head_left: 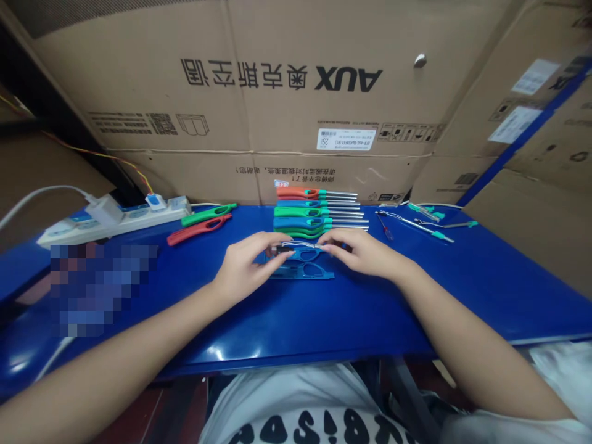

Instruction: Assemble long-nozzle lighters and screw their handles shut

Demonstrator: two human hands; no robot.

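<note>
Above the blue table (222, 333), both hands hold a small lighter igniter (303, 244) with a black end and thin white and dark wires. My left hand (247, 265) pinches its black end between thumb and fingers. At the other end, the fingertips of my right hand (363, 250) are closed on the wires. Just under the fingers lies a blue handle shell (308, 254), partly covered. Another blue handle shell (305, 271) lies nearer to me. Beyond the hands is a row of stick lighters (298, 212) in orange, blue and green, their metal tubes pointing right.
Green (203, 214) and red (197, 231) handle pieces lie at left, beside a white power strip (134, 216). A small screwdriver (385, 227) and loose metal tubes with wires (420, 227) lie at right. A cardboard wall (259, 129) closes off the back.
</note>
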